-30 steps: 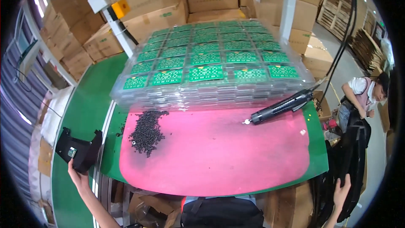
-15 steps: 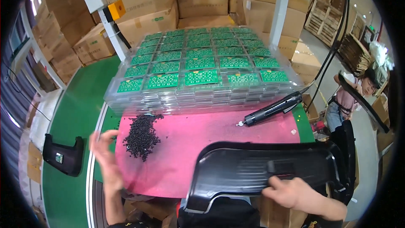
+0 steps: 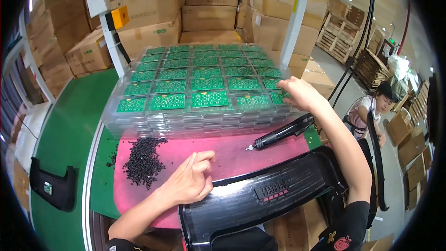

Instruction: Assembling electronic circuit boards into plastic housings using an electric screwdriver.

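Evidently, the black panel is lying hollow side up across the near edge of the pink mat, probably to leave its inside reachable. The left hand is hovering over or resting on its left end, fingers loosely bent, seemingly holding nothing. The right hand is sitting at the near right corner of the clear tray stack, fingertips by a green circuit board; I can't tell whether they're gripping it. The panel is looking long and glossy, its slots showing pink.
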Tool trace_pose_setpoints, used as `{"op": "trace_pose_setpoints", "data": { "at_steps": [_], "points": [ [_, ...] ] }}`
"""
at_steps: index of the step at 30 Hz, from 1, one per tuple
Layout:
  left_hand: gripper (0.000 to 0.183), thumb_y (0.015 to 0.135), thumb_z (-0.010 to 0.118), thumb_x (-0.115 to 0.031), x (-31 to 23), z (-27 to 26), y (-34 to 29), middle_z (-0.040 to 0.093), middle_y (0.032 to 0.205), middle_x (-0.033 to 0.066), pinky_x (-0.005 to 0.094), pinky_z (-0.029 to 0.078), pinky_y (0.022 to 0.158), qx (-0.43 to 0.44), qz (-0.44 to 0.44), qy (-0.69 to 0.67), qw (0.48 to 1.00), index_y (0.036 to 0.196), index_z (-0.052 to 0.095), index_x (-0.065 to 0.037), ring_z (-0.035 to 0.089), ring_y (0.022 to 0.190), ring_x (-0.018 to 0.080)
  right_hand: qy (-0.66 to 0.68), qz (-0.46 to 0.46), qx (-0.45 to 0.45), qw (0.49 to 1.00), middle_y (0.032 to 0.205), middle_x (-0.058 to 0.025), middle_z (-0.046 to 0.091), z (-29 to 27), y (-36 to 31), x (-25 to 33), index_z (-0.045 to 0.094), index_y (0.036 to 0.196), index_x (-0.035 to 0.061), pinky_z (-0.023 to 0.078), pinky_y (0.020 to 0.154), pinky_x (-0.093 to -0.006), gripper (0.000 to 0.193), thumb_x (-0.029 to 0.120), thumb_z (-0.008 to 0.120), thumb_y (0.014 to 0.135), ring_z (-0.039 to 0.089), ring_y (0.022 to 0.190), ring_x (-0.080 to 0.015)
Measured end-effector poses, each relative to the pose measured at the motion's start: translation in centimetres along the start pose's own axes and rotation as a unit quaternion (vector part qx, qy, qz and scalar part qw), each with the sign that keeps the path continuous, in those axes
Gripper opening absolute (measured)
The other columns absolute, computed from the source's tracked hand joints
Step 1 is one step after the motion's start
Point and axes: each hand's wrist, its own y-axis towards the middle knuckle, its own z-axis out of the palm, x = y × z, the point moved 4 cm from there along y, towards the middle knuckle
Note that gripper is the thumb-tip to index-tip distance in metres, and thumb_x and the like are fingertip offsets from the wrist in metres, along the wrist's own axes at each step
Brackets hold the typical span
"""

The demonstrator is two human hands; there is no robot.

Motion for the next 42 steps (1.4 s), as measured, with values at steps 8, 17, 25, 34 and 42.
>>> {"op": "trace_pose_setpoints", "data": {
  "at_steps": [8,17,25,34,42],
  "points": [
    [0.019,0.084,0.073,-0.023,-0.1,-0.4,0.2,0.061,0.086,0.0018,0.0358,0.042,0.073,0.196,-0.095,0.074,0.973,0.094,0.062,-0.01,0.058,0.087,0.0213,0.146,0.016,0.133,0.98,0.126,-0.0139,0.065,0.8,1.8,-1.6,0.05,0.14,0.0073,0.05,0.1,-0.0419,0.063,0.008,0.074,0.082,0.061,0.117,-0.0344],
    [0.016,0.08,0.071,-0.013,3.1,-3.2,-0.7,0.058,0.086,0.008,0.0398,0.042,0.082,0.17,-0.174,0.096,0.965,0.087,0.059,-0.006,0.056,0.09,0.0297,0.106,-0.039,0.008,0.994,0.102,-0.0163,0.066,0.9,0.3,-2.3,0.065,0.111,0.0001,0.049,0.088,-0.0408,0.024,0.004,0.065,0.087,0.062,0.1,-0.0337],
    [0.063,0.075,0.082,-0.023,-0.3,-5.6,3.6,0.061,0.122,0.014,0.0411,0.045,0.098,0.121,-0.204,-0.084,0.968,0.128,0.056,-0.003,0.056,0.116,0.0317,0.551,-0.061,-0.147,0.819,0.095,-0.0096,0.065,-5.7,-4.4,9.0,0.065,0.101,-0.0046,0.051,0.08,-0.0313,0.013,0.001,0.064,0.089,0.062,0.09,-0.0178],
    [0.073,0.074,0.086,-0.011,-1.0,-1.0,5.3,0.065,0.123,0.0142,0.0381,0.05,0.099,0.166,-0.218,-0.474,0.837,0.137,0.052,0.002,0.063,0.113,0.0232,0.704,-0.09,-0.104,0.697,0.102,-0.0105,0.066,-3.9,-8.6,13.5,0.064,0.114,-0.0039,0.054,0.075,-0.0264,0.028,0.001,0.072,0.087,0.064,0.088,-0.0125],
    [0.07,0.067,0.089,-0.021,-0.7,-0.9,6.1,0.067,0.111,0.0139,0.0356,0.054,0.083,0.094,-0.213,-0.294,0.927,0.126,0.06,0.001,0.067,0.096,0.0237,0.668,0.036,-0.069,0.74,0.111,-0.0151,0.069,-2.0,-13.6,11.7,0.05,0.135,-0.0045,0.055,0.089,-0.0298,0.081,0.01,0.091,0.067,0.067,0.1,-0.0157]
  ]
}}
